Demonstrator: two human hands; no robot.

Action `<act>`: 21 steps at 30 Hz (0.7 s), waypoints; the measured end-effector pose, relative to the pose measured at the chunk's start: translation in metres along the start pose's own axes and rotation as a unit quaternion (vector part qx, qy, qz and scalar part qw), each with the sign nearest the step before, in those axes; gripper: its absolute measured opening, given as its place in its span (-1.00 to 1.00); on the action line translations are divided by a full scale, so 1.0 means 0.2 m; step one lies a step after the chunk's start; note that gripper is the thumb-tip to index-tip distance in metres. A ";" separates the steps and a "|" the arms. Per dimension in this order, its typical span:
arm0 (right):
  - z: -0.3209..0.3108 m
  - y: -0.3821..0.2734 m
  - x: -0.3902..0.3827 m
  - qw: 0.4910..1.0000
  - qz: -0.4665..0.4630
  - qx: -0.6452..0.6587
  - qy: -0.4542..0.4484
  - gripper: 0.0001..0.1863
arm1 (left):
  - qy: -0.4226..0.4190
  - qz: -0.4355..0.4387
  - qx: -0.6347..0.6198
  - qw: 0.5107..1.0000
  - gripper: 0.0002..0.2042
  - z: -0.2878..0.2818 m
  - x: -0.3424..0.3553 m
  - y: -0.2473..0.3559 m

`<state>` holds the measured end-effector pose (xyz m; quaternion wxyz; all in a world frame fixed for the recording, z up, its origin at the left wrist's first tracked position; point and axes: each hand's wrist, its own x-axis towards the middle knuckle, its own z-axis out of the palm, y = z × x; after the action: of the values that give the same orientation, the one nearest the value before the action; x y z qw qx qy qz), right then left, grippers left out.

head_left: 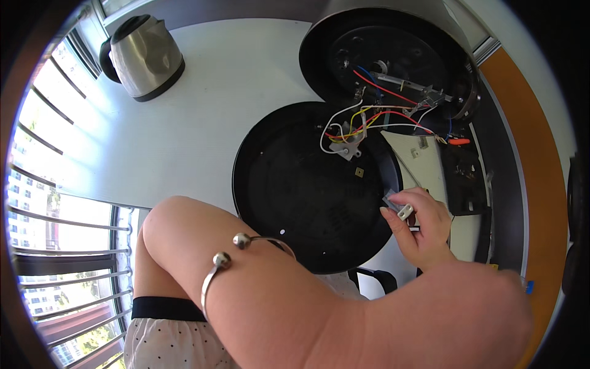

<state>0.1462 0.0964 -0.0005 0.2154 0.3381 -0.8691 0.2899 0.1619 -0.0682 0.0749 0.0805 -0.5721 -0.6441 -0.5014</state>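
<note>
My right hand (427, 227) pinches a small white block (405, 212) with two holes between thumb and fingers. A bluish-grey piece (391, 200) shows beside the block at the fingertips. Very near the camera, my left hand (442, 320) fills the lower right; its fingers are hidden. A metal cuff bracelet (221, 261) circles the left wrist. Just left of my right hand lies a round black pan-like shell (295, 190). Inside it are a grey metal bracket (347, 149) and a small brass-coloured square plate (359, 172).
Behind it, a second black round shell (332, 46) stands tilted up, joined by red, white, yellow and blue wires (369, 120). An orange-red piece (458, 141) lies near a black tray (465, 197) with small metal parts. A steel kettle (147, 58) stands on the white table (215, 74).
</note>
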 end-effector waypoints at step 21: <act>-0.06 0.09 0.15 0.886 0.279 0.278 0.245 -0.80 | 0.245 -0.107 -0.173 0.948 -0.78 -0.51 -0.23 0.10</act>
<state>0.1163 0.1012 0.0193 0.2289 0.0458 -0.7308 0.6415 0.1464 -0.1765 0.1042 0.0815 -0.3640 -0.5652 -0.7358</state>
